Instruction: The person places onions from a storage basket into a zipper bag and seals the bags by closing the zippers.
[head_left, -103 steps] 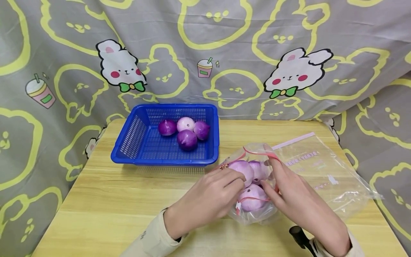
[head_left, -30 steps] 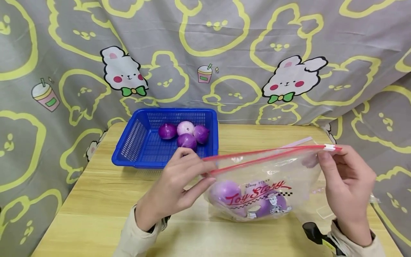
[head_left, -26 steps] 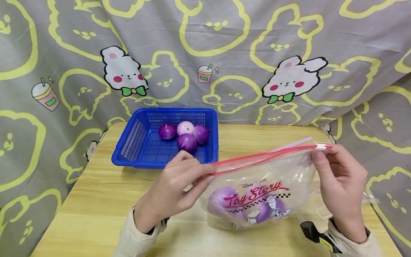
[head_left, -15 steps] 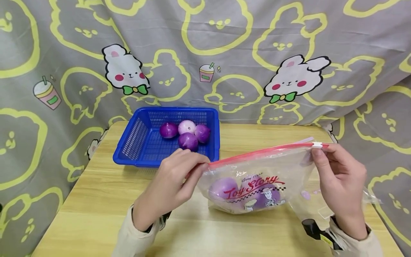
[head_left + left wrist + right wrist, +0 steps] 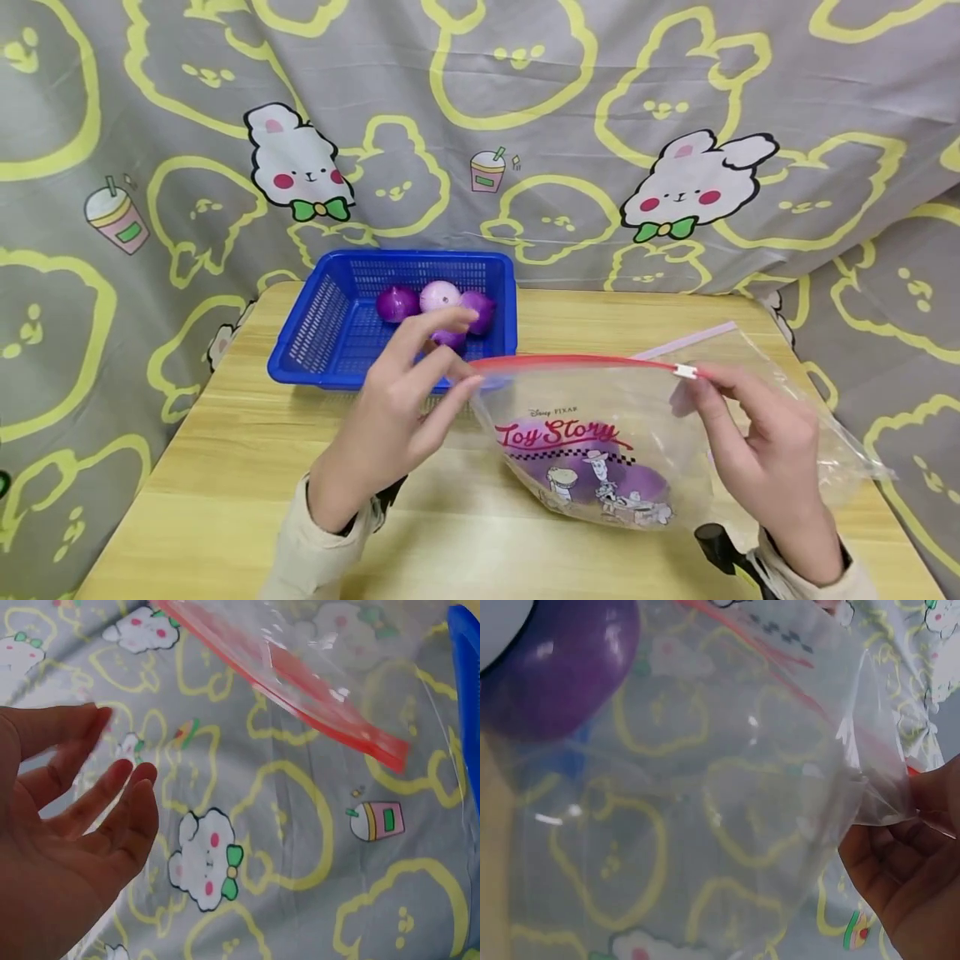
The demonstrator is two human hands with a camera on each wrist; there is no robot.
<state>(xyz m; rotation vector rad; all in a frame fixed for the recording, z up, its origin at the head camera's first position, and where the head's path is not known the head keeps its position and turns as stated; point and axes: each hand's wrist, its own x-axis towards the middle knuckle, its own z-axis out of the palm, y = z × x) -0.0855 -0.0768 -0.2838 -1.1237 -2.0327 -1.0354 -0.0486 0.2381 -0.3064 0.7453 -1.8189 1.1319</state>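
Observation:
A clear slider zip bag [image 5: 660, 425] with a red top strip and "Toy Story" print hangs in front of me, purple onions [image 5: 641, 483] showing through it. My right hand [image 5: 768, 454] pinches its right top corner, just beside the white slider [image 5: 685, 372]. At the left end of the strip my left hand [image 5: 382, 425] has loosely bent fingers. The left wrist view shows this hand [image 5: 75, 832] apart from the red strip [image 5: 300, 712], holding nothing. In the right wrist view, my thumb and fingers [image 5: 930, 791] grip the gathered plastic.
A blue basket [image 5: 322, 333] with several purple onions [image 5: 397, 304] stands at the back left, partly behind my left hand. A second clear bag [image 5: 795, 408] lies flat on the wooden table [image 5: 225, 517] at the right. A patterned grey curtain [image 5: 555, 83] surrounds the table.
Earlier both hands were at the bag's wide mouth; then they stretched the top, and its red edges came together. Now my left hand has let go and my right has moved left with its corner.

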